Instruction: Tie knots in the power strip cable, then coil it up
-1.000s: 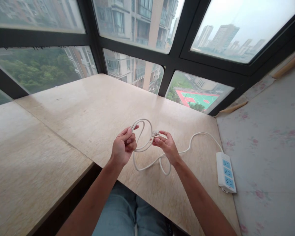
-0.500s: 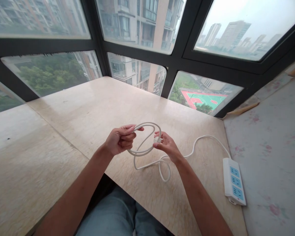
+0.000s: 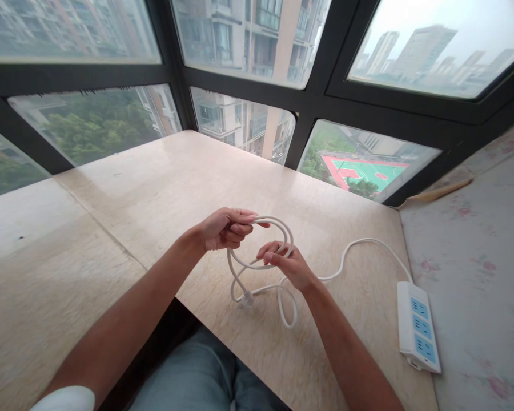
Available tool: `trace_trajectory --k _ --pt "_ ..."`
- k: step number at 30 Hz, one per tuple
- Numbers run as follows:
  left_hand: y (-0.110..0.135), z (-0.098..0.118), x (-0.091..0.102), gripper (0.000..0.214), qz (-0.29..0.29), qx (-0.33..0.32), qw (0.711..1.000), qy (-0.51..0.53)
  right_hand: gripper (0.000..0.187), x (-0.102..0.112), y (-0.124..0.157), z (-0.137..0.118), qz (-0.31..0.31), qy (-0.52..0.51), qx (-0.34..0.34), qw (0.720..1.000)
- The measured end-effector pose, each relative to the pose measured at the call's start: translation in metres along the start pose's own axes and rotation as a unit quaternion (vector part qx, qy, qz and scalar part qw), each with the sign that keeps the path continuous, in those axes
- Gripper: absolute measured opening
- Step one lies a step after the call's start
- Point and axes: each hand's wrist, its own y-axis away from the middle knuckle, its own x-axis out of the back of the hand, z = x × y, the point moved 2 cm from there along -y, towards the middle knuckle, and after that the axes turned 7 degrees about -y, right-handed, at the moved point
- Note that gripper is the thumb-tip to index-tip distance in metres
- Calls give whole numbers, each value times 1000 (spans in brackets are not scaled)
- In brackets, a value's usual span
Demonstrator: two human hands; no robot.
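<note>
A white power strip (image 3: 418, 325) with blue sockets lies at the right edge of the beige marble sill (image 3: 163, 188). Its white cord (image 3: 360, 245) runs left and is coiled in loops between my hands. My left hand (image 3: 225, 227) is closed on the top of the coil. My right hand (image 3: 285, 262) pinches the coil's lower right side. The white plug (image 3: 245, 299) hangs from the loops just above the sill.
Dark-framed windows (image 3: 312, 108) wrap the far side of the sill, with buildings and a sports court outside. A floral-patterned surface (image 3: 484, 268) borders the sill on the right. My jeans-clad legs (image 3: 201, 377) show below the sill's near edge.
The plug, held by my right fingers a second ago, now dangles below the coil. My right hand has shifted onto the loops; the left hand keeps its grip.
</note>
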Motion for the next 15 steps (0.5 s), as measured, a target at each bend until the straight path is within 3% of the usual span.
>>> trace_trajectory --k 4,6,10,13,15 --pt "-1 4 -2 23 39 7 998 -53 33 9 4 -19 -167 41 -62 983" --pt "1 7 -6 20 59 1 994 -93 46 10 5 -29 -216 0 -43 976" --pt "2 14 -12 21 70 -19 985 -155 58 7 2 -39 -148 -133 6 980" --pt "-2 20 -20 25 58 -14 975 -215 60 -3 1 -39 -125 -125 -55 983" --pt "-6 25 -27 25 71 -8 966 -250 47 -7 2 -41 -77 -106 -85 988"
